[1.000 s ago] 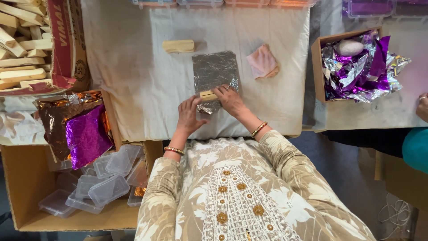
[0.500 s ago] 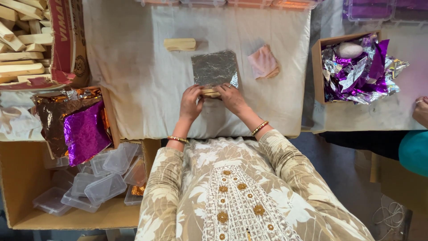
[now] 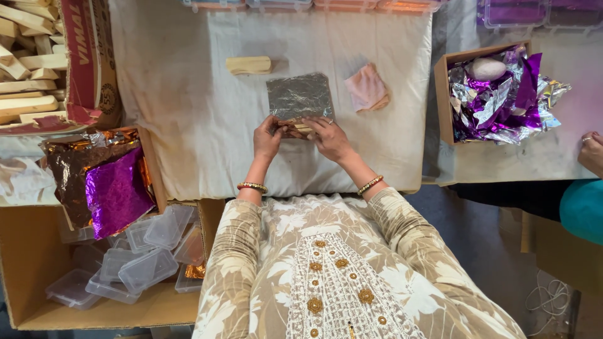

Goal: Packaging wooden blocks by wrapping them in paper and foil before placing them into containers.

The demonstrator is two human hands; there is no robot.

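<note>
A square silver foil sheet (image 3: 299, 95) lies flat on the white cloth (image 3: 188, 125) over the table. At the sheet's near edge sits a pale bar (image 3: 297, 128), mostly hidden by my fingers. My left hand (image 3: 267, 138) grips the bar's left end together with the foil edge. My right hand (image 3: 328, 138) holds the right end the same way. A second pale bar (image 3: 249, 64) lies bare on the cloth farther back. A pink folded cloth (image 3: 367, 88) rests to the right of the foil.
A box of pale bars (image 3: 31, 63) stands at far left. Brown and purple foil sheets (image 3: 107, 185) lie above a cardboard box of clear plastic tubs (image 3: 135, 257). A box of crumpled purple foil (image 3: 499, 94) stands right; another person's hand (image 3: 592, 152) shows at the right edge.
The foil's near edge has been folded up over the bar, and both hands have closed in on the bar's ends.
</note>
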